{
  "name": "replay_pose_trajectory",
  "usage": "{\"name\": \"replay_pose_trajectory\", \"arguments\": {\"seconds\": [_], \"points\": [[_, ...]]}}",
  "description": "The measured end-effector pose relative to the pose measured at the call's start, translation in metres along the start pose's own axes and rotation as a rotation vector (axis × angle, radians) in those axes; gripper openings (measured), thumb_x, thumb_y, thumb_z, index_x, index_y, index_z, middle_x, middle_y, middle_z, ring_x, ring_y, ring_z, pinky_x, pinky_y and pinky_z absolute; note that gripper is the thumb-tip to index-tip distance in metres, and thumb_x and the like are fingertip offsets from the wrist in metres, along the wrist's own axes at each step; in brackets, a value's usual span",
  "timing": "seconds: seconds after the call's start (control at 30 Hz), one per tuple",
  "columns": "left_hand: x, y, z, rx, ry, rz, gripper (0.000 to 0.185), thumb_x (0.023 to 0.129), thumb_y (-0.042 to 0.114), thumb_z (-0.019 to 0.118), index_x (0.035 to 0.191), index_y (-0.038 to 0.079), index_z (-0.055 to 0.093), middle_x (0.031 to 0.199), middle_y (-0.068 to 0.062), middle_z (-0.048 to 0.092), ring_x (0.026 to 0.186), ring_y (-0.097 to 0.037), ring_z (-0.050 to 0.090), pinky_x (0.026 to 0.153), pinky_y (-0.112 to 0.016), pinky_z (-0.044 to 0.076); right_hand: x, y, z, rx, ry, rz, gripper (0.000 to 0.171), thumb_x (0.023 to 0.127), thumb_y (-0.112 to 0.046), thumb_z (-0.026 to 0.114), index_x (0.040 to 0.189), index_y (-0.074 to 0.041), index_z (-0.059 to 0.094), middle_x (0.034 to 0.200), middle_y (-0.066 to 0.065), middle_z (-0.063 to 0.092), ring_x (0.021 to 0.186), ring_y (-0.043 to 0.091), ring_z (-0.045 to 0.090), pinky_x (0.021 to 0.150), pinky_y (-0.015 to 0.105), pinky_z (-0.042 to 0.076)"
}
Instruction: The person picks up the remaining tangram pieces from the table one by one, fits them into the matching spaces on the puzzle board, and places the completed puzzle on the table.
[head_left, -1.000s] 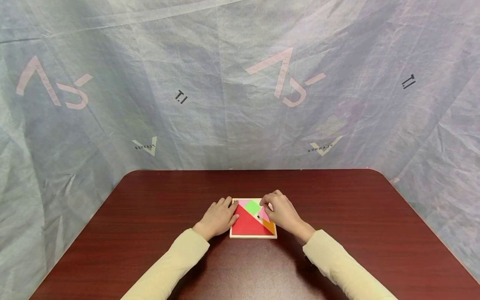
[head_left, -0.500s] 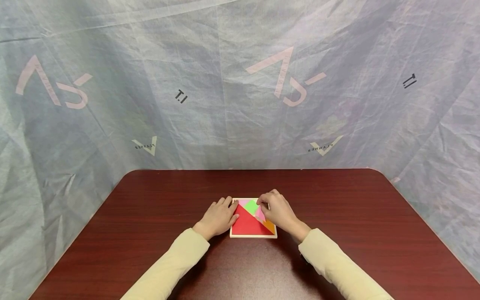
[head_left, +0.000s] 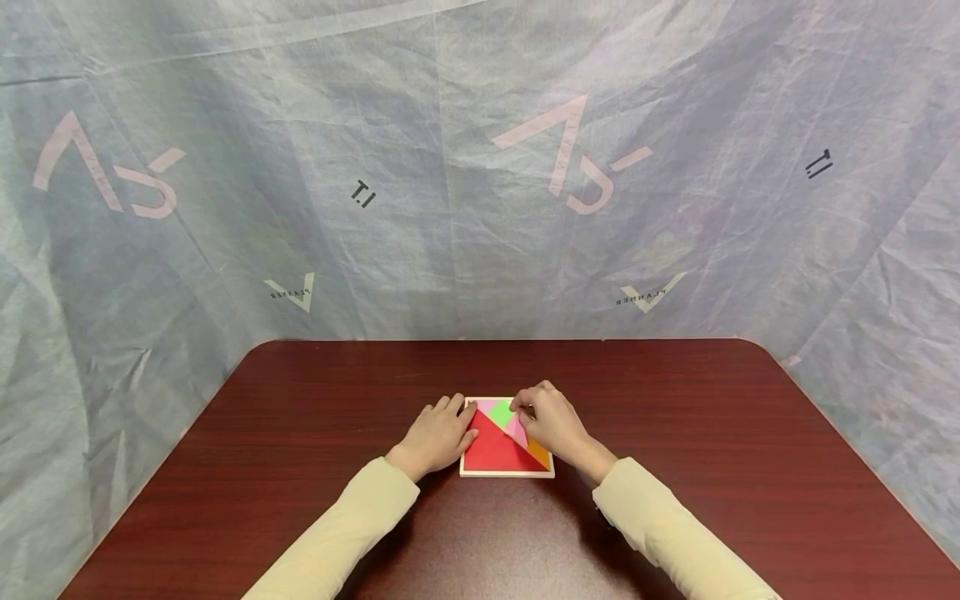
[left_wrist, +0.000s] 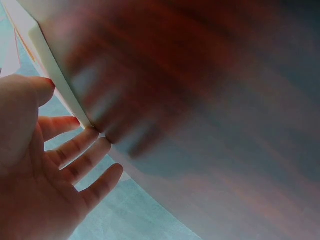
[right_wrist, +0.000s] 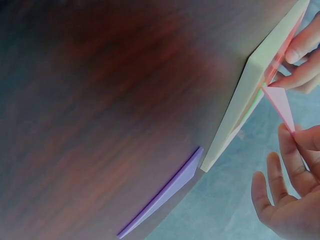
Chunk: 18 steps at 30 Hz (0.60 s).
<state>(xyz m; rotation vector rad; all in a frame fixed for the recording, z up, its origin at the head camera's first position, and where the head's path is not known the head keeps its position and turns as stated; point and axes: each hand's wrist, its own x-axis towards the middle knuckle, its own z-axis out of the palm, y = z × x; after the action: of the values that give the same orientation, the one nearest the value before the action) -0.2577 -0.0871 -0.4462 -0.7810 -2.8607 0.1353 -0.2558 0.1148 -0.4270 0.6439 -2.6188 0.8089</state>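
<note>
Red piece (head_left: 495,450), green piece (head_left: 501,412) and orange piece (head_left: 539,453) lie in the tray (head_left: 506,476), left hand (head_left: 437,433) spread at its edge, while right hand (head_left: 557,422) pinches an unseated pink piece (right_wrist: 282,106) and a purple piece (right_wrist: 162,194) lies outside

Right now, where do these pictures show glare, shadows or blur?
Head view: pale sheen on the near table, dark shadows beside the left sleeve and right sleeve; left wrist view: a blurry finger-shaped reflection or shadow (can't tell which) beyond the left hand; right wrist view: smeared wood grain, but a crisper purple piece.
</note>
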Motion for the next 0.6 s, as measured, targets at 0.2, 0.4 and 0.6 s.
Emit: {"name": "replay_pose_trajectory", "arguments": {"seconds": [0.2,0.4,0.6], "points": [[-0.0006,0.0002,-0.001,0.0,0.004,0.003,0.046,0.093,0.038,0.048,0.13,0.011,0.051,0.121,-0.01,0.049,0.108,-0.024,0.048,0.084,-0.04,0.045,0.0008,-0.0003,0.0009,0.001,-0.001,0.002,0.009,0.077,0.001,0.065,0.076,-0.007,0.07,0.073,-0.001,0.065,0.079,0.016,0.05,0.061,0.023,0.045],[-0.0012,0.0004,-0.0014,-0.002,0.004,0.004,0.046,0.093,0.037,0.048,0.13,0.011,0.051,0.121,-0.01,0.048,0.108,-0.024,0.048,0.084,-0.04,0.045,0.0008,-0.0027,0.0004,-0.004,-0.007,0.005,0.009,0.077,0.0,0.065,0.076,-0.007,0.07,0.073,-0.001,0.066,0.081,0.017,0.051,0.063,0.026,0.046],[-0.0011,0.0005,-0.0019,-0.006,-0.006,-0.001,0.046,0.093,0.037,0.047,0.131,0.011,0.05,0.122,-0.01,0.048,0.109,-0.024,0.048,0.086,-0.04,0.044,-0.0002,-0.0035,0.0009,-0.021,-0.018,-0.013,0.008,0.078,0.0,0.065,0.077,-0.007,0.069,0.073,0.0,0.066,0.08,0.017,0.052,0.065,0.028,0.047]]}}
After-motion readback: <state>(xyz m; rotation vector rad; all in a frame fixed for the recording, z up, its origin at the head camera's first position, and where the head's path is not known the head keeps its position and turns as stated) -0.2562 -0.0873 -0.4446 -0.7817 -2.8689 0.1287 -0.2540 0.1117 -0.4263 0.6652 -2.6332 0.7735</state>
